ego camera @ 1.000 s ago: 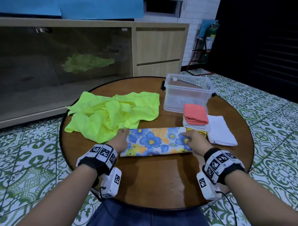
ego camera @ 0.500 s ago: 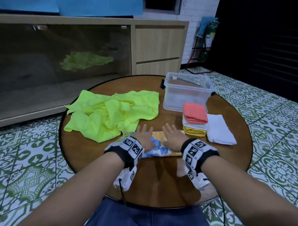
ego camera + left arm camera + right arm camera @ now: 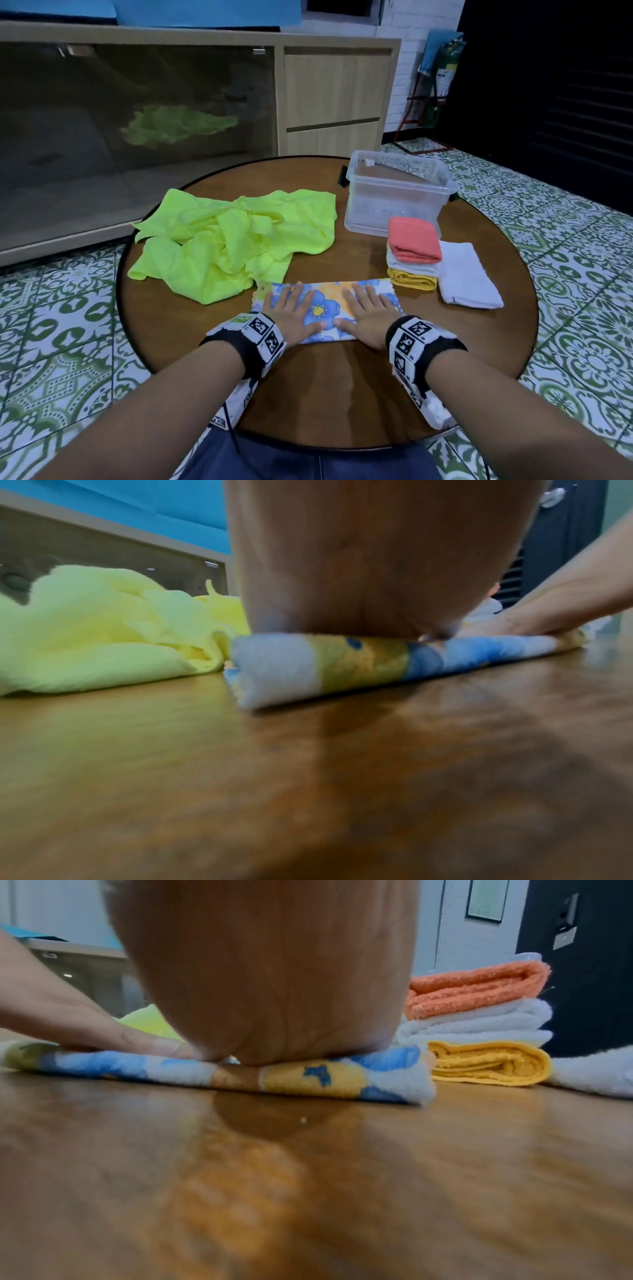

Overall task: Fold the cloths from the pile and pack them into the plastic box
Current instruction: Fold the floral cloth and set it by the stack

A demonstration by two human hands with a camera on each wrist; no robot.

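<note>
A green and white patterned tile floor [image 3: 68, 325] fills both sides of the frame. A long wooden cabinet [image 3: 335, 99] with dark glass doors [image 3: 137, 137] stands at the upper left. The upper right is dark.

Your folded floral cloth [image 3: 327, 306] lies flat near you; crumpled yellow-green cloths [image 3: 233, 245] sit behind-left, the clear box [image 3: 397, 197] behind-right.

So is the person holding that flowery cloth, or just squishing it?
Nothing is gripped. The left hand and right hand lie flat, fingers straight, pressing down on top of the folded flowery cloth on the table.
</note>
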